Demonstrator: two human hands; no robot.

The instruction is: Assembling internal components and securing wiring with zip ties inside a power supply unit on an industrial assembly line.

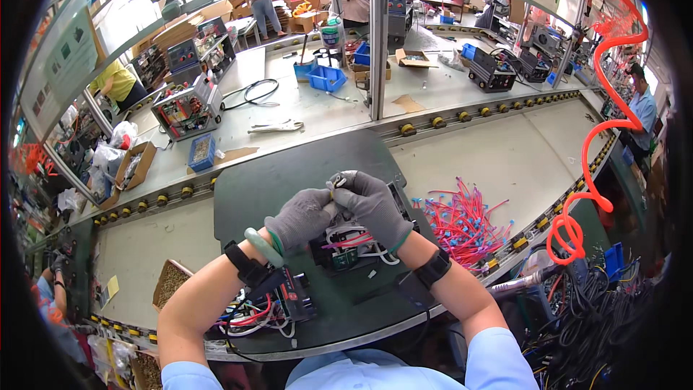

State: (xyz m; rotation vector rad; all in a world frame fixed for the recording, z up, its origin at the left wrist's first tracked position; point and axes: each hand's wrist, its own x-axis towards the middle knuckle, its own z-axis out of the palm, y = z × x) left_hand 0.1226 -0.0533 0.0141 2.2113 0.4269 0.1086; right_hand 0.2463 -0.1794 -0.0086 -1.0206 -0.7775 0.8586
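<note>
Both my hands wear grey gloves and meet in front of me, above a dark green mat [281, 159]. My right hand [374, 206] is closed in a pinch on a small pale part [337, 183], too small to name. Against it presses my left hand [302, 217], its fingers closed; whatever lies between them is hidden. Just below the hands sits an electronic assembly [346, 256] with a circuit board and white and pink wires. A second wired unit [292, 300] with a dark and red panel lies nearer me, by my left forearm.
A heap of pink wires with blue ends [465, 224] lies right of the mat. At left stands a carton of small fasteners [172, 282]. A roller rail [437, 123] runs behind the mat. A red coiled air hose [595, 130] hangs at right, above bundled black cables [606, 318].
</note>
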